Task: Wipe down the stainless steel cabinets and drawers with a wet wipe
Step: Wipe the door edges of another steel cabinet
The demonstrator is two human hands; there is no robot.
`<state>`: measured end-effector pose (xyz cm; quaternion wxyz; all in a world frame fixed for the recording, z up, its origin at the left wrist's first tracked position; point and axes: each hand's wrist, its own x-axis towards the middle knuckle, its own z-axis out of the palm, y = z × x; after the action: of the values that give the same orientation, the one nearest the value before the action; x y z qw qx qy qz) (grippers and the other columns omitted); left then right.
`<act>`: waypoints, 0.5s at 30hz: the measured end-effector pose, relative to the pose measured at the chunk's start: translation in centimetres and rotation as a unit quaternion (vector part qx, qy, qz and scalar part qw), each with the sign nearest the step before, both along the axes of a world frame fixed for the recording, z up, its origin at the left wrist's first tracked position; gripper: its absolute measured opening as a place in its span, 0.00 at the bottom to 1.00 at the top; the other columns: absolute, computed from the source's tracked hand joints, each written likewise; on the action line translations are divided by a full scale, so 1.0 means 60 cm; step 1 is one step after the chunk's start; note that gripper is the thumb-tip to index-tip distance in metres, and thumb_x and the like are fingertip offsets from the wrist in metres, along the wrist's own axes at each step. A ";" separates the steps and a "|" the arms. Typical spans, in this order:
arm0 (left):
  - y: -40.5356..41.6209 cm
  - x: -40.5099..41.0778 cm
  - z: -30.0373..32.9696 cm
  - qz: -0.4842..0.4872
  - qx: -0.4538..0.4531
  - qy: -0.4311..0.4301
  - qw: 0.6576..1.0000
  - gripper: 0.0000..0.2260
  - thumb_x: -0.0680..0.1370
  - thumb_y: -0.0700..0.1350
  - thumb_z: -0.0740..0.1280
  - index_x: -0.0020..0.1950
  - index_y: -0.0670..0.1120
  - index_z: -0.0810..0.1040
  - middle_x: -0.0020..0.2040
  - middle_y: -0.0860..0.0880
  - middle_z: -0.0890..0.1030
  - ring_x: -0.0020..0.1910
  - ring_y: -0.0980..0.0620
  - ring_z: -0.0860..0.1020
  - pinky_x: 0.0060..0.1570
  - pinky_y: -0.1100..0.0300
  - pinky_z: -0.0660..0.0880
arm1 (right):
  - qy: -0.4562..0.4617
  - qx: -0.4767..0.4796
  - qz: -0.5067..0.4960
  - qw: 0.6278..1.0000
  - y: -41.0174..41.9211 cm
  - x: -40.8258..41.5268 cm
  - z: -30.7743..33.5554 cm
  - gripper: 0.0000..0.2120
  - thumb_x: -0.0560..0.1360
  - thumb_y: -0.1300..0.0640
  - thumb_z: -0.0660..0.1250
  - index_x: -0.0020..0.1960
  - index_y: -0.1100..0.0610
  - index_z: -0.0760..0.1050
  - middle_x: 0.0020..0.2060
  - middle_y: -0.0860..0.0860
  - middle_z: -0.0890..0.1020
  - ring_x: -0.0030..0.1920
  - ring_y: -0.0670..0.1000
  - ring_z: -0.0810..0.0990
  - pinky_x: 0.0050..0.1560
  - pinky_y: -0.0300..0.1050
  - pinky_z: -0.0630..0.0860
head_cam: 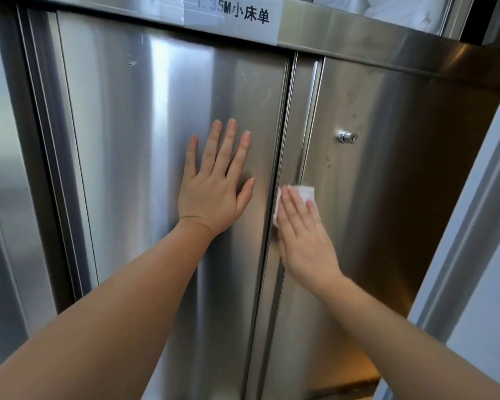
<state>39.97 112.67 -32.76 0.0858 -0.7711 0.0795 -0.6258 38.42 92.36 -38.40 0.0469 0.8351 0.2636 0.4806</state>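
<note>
A stainless steel cabinet fills the view, with a left sliding door (145,157) and a right door (387,180). My left hand (214,183) lies flat on the left door, fingers straight and spread. My right hand (303,232) presses a white wet wipe (305,193) with straight fingers against the vertical seam and handle strip (306,134) between the two doors. Only the top and left edge of the wipe show past my fingers.
A round lock (347,137) sits on the right door above my right hand. A white paper label (231,15) with printed text is stuck on the top rail. A pale wall or panel edge (479,226) runs down the right side.
</note>
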 end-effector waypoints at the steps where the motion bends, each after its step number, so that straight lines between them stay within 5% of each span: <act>1: 0.000 0.000 0.000 0.001 0.000 0.001 1.000 0.30 0.82 0.57 0.49 0.81 0.46 0.48 0.81 0.43 0.51 0.80 0.44 0.45 0.76 0.41 0.44 | -0.005 0.021 0.002 1.000 0.005 0.003 0.033 0.27 0.78 0.57 0.53 0.75 0.67 0.60 0.76 0.58 0.55 0.77 0.56 0.51 0.76 0.55 0.49; 6: 0.000 -0.002 0.001 0.004 0.002 -0.001 1.000 0.30 0.82 0.56 0.50 0.81 0.46 0.49 0.81 0.43 0.52 0.80 0.43 0.47 0.76 0.42 0.45 | 0.031 0.060 -0.004 0.998 0.020 -0.002 0.017 0.29 0.79 0.55 0.52 0.77 0.63 0.51 0.77 0.56 0.50 0.79 0.53 0.44 0.78 0.52 0.43; 11: -0.002 0.000 0.000 0.011 0.007 -0.008 1.000 0.30 0.82 0.56 0.50 0.81 0.46 0.49 0.80 0.42 0.53 0.79 0.42 0.49 0.76 0.41 0.46 | 0.097 0.017 -0.012 0.995 0.017 -0.033 -0.185 0.31 0.74 0.52 0.57 0.74 0.67 0.64 0.77 0.58 0.56 0.78 0.57 0.53 0.75 0.56 0.52; 15: -0.003 -0.007 0.002 0.014 0.009 0.001 1.000 0.29 0.82 0.56 0.50 0.81 0.45 0.50 0.80 0.42 0.53 0.79 0.42 0.49 0.76 0.40 0.46 | 0.139 0.004 -0.024 0.990 0.015 -0.050 -0.196 0.33 0.73 0.49 0.57 0.73 0.66 0.66 0.75 0.58 0.59 0.77 0.56 0.57 0.74 0.54 0.53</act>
<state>39.56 112.51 -32.66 0.1013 -0.7722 0.0742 -0.6229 35.44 93.25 -50.17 0.0180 0.9000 0.2459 0.3596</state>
